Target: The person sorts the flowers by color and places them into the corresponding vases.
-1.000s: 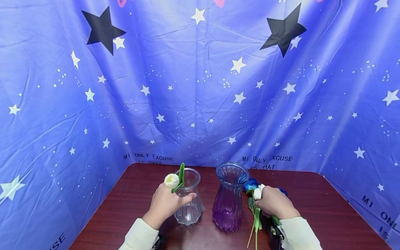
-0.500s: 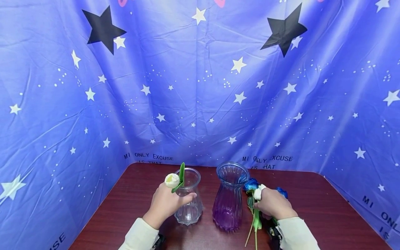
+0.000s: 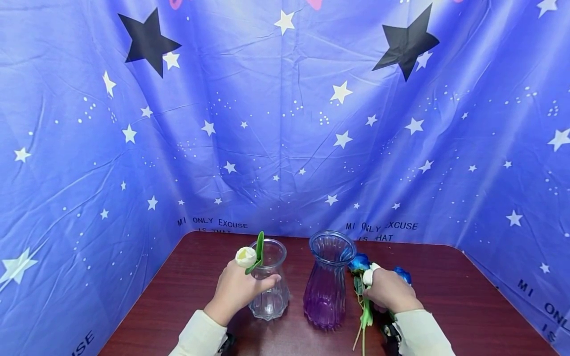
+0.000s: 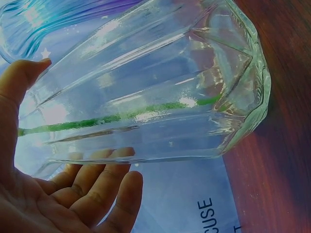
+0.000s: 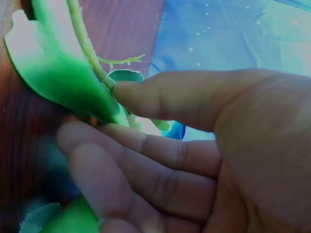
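Note:
My left hand [image 3: 236, 290] grips a ribbed clear glass vase [image 3: 269, 302] standing on the table, thumb on one side and fingers on the other. A white tulip [image 3: 246, 257] leans from its mouth; in the left wrist view, its green stem [image 4: 160, 106] shows through the glass. Further right, my right hand [image 3: 394, 290] pinches the stem of another white tulip [image 3: 368, 277] between thumb and forefinger. Its broad green leaf [image 5: 58, 73] fills the upper left of the right wrist view. Blue roses [image 3: 358, 262] lie behind and beside this hand, partly hidden by it.
A taller blue-to-purple glass vase [image 3: 325, 296] stands upright between the hands, its mouth close to the blue roses. The dark red wooden table [image 3: 178, 296] ends at a blue star-patterned cloth [image 3: 276, 123] behind and at both sides.
The right hand has shifted slightly, and more of the blue rose behind it shows. The stem ends below it have swung a little. The left hand and clear vase stay as they were.

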### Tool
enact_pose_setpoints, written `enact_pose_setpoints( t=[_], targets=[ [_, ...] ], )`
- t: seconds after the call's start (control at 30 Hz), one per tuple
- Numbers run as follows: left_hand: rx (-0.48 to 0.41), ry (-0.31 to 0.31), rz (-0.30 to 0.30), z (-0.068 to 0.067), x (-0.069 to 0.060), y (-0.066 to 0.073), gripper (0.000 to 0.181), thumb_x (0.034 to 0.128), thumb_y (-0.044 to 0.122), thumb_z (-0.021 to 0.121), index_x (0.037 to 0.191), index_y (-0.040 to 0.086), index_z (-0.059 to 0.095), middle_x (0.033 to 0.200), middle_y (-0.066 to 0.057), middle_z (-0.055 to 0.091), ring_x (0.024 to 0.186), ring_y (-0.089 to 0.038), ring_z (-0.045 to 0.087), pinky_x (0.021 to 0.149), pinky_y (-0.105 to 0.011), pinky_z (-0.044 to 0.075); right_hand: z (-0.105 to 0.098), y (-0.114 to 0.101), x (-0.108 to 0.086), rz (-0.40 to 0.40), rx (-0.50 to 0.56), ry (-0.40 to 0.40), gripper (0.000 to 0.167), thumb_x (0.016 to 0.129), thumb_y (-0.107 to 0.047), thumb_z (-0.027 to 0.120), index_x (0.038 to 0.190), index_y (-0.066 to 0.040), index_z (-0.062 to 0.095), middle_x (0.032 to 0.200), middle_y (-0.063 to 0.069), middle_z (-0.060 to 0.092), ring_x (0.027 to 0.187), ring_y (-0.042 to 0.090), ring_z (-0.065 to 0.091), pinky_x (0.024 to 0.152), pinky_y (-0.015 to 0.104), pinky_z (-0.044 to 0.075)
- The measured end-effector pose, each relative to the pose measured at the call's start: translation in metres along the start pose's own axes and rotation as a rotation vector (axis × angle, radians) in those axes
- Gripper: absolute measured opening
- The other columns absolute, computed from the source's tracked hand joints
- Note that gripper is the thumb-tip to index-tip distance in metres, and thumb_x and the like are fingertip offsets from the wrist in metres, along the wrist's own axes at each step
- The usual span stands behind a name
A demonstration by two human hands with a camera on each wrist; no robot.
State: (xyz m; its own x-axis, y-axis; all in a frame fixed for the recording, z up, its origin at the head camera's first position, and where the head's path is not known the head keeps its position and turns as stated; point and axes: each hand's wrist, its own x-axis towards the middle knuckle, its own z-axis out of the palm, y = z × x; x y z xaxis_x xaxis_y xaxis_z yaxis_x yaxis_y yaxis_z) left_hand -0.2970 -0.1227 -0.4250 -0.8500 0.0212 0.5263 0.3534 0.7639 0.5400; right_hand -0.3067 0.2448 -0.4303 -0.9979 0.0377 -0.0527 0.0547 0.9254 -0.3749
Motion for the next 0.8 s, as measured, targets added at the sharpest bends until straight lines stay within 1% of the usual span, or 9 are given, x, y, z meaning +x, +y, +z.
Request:
enact_pose_setpoints(
  t=[0.17,0.37,0.47,0.63,0.8],
  targets=[
    [-0.007,-0.002,-0.002,-0.0010,-0.0004,0.0007,0.053,0.0644,0.061,0.091,0.092,0.025,0.064,0.077,0.009,0.069,0.070,-0.014,0.067,0.055,-0.036,0.051,0.0011,0.0013,0.0008,0.002,0.000,0.007,0.022,0.081,-0.019,0.078,0.069,-0.010,0.062,0.053,0.002,0.062,0.049,0.017,0.061,0.050,0.036,0.044],
    [-0.001,0.008,0.010,-0.0015,-0.0007,0.0014,0.052,0.0644,0.060,0.091,0.092,0.025,0.064,0.078,0.008,0.069,0.070,-0.015,0.067,0.055,-0.036,0.051,-0.0016,0.0018,0.0002,0.003,0.023,0.009,0.019,0.081,-0.019,0.077,0.073,-0.011,0.062,0.055,0.001,0.063,0.050,0.017,0.062,0.051,0.036,0.044],
    [-0.003,0.012,0.013,-0.0012,-0.0012,0.0014,0.052,0.0645,0.059,0.092,0.093,0.025,0.064,0.079,0.008,0.070,0.070,-0.015,0.067,0.055,-0.036,0.051,-0.0044,0.0018,-0.0009,-0.001,0.028,0.008,0.018,0.081,-0.019,0.075,0.070,-0.011,0.064,0.055,0.001,0.064,0.051,0.017,0.063,0.051,0.036,0.045],
    [-0.008,0.011,0.009,-0.0010,-0.0012,0.0014,0.054,0.0645,0.059,0.092,0.094,0.024,0.064,0.079,0.008,0.069,0.070,-0.015,0.067,0.055,-0.036,0.051,-0.0078,0.0024,-0.0017,-0.011,0.028,0.020,0.020,0.079,-0.017,0.074,0.062,-0.012,0.065,0.053,0.000,0.064,0.050,0.017,0.063,0.052,0.036,0.045],
    [-0.004,0.004,0.002,-0.0012,-0.0006,0.0017,0.053,0.0644,0.061,0.091,0.093,0.024,0.064,0.077,0.009,0.068,0.069,-0.013,0.066,0.055,-0.036,0.051,-0.0060,0.0036,0.0003,-0.001,0.039,0.011,0.022,0.082,-0.019,0.076,0.064,-0.012,0.065,0.055,0.000,0.064,0.051,0.017,0.063,0.053,0.036,0.045]
  ],
)
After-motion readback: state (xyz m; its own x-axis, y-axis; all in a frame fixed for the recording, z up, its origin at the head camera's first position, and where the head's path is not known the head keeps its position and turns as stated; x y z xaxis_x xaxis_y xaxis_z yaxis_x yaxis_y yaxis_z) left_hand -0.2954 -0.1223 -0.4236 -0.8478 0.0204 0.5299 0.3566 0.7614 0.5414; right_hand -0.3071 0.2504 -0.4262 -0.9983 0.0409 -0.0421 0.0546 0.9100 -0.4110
